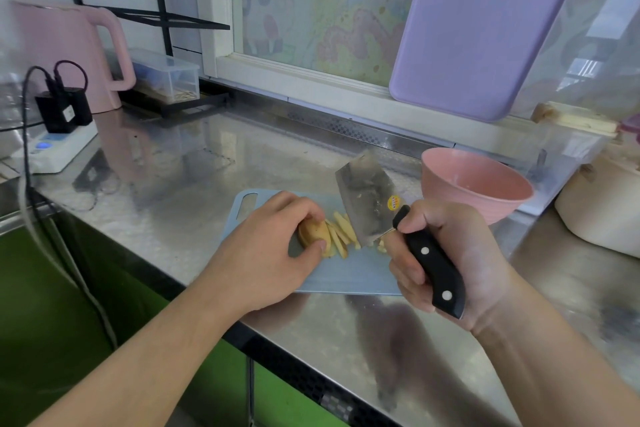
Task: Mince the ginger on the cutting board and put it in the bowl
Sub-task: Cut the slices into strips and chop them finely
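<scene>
2 hands work: our left hand (277, 246) pinches the ginger (313, 230) mid cutting board (349, 274), right hand (446, 260) grips the cleaver (367, 201); bowl (476, 184) beyond the board's right edge.

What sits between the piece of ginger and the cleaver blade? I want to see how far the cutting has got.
In the head view, cut ginger strips lie on the cutting board between the uncut ginger and the cleaver.
</scene>
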